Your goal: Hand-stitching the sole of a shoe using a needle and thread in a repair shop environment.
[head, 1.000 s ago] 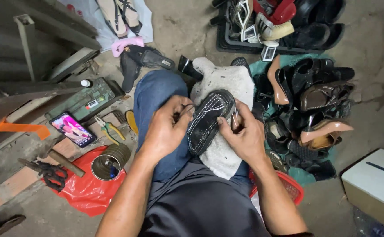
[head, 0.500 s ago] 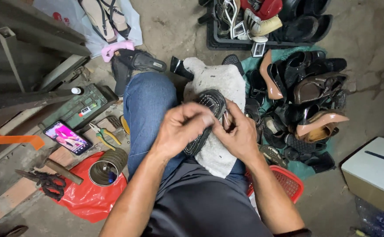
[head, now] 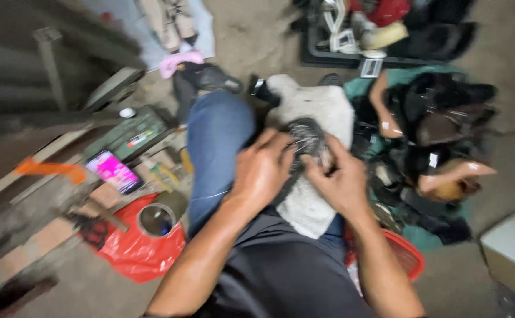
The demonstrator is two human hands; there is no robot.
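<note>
Our left hand (head: 261, 172) and right hand (head: 338, 182) clasping a dark shoe sole (head: 306, 138) on our lap, sole mostly hidden, frame blurred, fingers' exact grip unclear.

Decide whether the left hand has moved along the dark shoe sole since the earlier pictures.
Yes. The left hand has slid from the sole's near end toward the far end of the dark shoe sole, judged against the white cloth.

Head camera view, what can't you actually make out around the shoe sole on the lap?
- Shoe sole: mostly covered by left hand and right hand; head view.
- Fingertip grip: motion-blurred; any tool or thread unclear.
- Shoe pile: blurred, styles indistinct.
- Cardboard box: cut by right edge.
</note>
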